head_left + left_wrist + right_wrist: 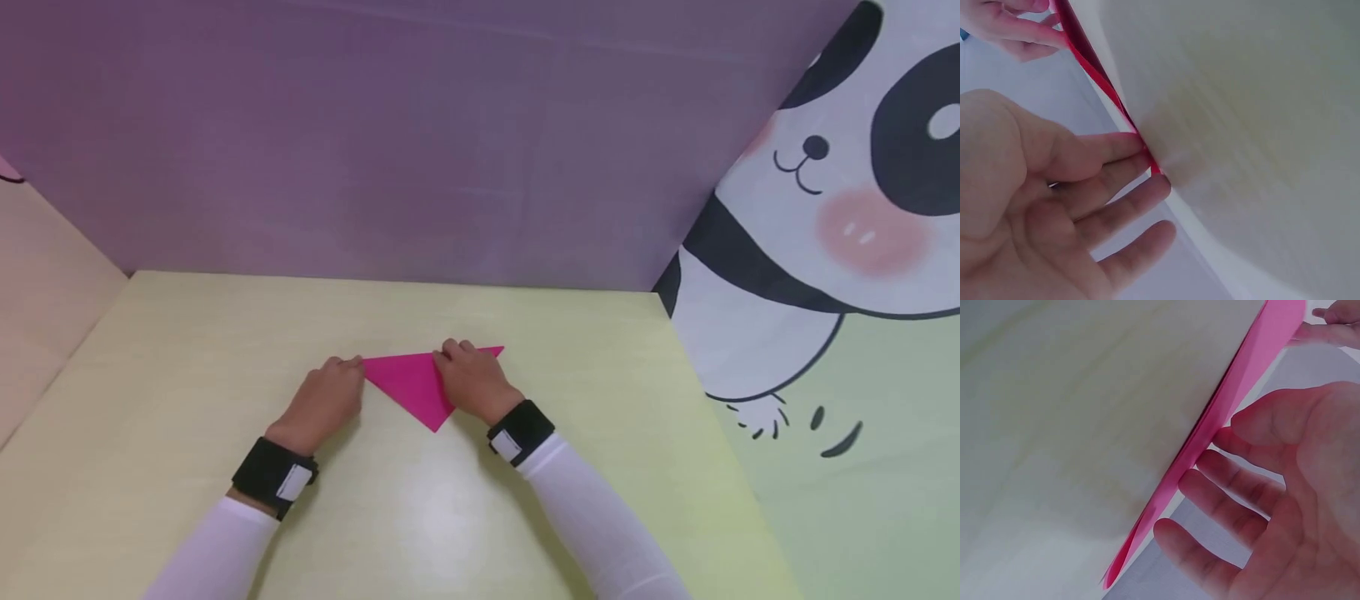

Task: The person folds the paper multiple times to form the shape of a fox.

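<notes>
A sheet of bright pink paper [408, 385], folded into a triangle, lies on the table with its long edge away from me and a corner pointing toward me. My left hand [327, 400] pinches its left corner between thumb and fingertips, as the left wrist view also shows around the red-looking paper edge [1099, 76]. Over the right half lies my right hand [474, 382], its fingertips pressing along the long edge. In the right wrist view, those loosely bent fingers [1225, 494] touch the paper [1194, 447], whose layers stand slightly apart at the far tip.
The pale wooden table [420, 517] reaches back to a purple panel [390, 150]. On the right, a wall covering with a panda drawing [862, 225] runs beside the table edge. Each wrist wears a black band, the left band [272, 475] and the right band [522, 431].
</notes>
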Demonstrator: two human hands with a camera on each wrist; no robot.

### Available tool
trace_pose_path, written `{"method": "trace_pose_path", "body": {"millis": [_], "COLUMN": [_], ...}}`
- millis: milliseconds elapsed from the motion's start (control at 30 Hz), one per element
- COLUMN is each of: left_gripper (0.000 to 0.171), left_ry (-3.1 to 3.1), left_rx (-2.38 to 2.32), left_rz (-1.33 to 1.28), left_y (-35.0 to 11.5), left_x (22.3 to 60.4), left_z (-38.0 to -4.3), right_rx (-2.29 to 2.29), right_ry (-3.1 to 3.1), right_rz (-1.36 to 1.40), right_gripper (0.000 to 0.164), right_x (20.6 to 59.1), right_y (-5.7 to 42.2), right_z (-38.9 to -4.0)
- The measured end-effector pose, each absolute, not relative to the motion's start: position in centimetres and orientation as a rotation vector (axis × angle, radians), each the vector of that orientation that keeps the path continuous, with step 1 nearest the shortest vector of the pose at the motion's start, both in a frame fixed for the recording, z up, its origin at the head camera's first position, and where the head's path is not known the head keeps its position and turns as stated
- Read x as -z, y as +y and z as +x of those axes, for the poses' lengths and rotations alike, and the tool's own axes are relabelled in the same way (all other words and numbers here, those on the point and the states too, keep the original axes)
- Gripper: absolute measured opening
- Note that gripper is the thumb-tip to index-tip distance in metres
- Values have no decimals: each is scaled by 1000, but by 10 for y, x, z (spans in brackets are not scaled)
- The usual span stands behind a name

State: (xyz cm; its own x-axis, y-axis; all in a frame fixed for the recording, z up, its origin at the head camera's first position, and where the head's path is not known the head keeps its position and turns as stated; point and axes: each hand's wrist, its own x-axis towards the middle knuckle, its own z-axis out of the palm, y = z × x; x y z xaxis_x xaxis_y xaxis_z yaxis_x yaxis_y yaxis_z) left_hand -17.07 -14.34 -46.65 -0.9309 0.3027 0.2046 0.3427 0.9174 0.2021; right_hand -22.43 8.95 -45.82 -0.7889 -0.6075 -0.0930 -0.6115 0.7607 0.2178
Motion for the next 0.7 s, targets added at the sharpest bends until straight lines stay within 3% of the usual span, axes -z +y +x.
{"method": "trace_pose_path", "body": {"millis": [367, 533, 700], "left_gripper": [16, 31, 46], "left_ry": [-2998, -3009, -3081], "left_rx": [358, 271, 241], "left_rz": [-326, -307, -498], "left_y": [-144, -139, -113], "left_x": [464, 459, 453], "left_z": [-164, -170, -195], "right_rx": [-381, -402, -409], "right_ry": [2915, 2903, 2903], "right_rz": [-1014, -1035, -1026], "right_gripper": [52, 57, 55], "right_x": [461, 460, 458], "right_y": [90, 90, 90], "right_z": [-229, -230, -230]}}
